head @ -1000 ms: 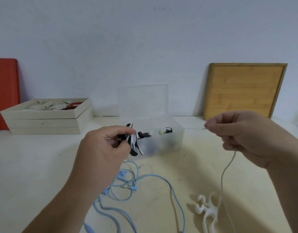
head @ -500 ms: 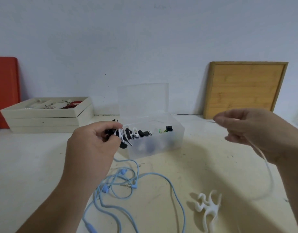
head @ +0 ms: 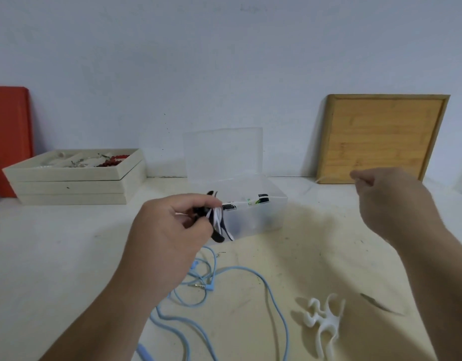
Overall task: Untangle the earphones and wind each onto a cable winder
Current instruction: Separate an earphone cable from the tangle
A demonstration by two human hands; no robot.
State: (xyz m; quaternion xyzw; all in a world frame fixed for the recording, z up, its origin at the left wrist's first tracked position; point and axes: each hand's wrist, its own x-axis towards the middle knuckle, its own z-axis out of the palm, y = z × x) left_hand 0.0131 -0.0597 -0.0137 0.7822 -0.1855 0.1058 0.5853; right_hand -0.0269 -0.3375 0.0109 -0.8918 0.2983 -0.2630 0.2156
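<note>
Your left hand (head: 170, 230) grips a black winder (head: 216, 225) wrapped with white cable (head: 245, 201), held above the table (head: 68, 256) at centre. The cable runs taut toward 2 o'clock, where your right hand (head: 388, 201) pinches it in curled fingers (head: 361, 179). The blue earphones (head: 250, 272) lie loose at 6 o'clock, a white winder (head: 322, 319) at 5, a clear box (head: 258, 220) behind.

The box (head: 253, 217) sits just behind the left fingers (head: 198, 204); the winder (head: 325, 321) lies below the right fingers (head: 360, 178).
</note>
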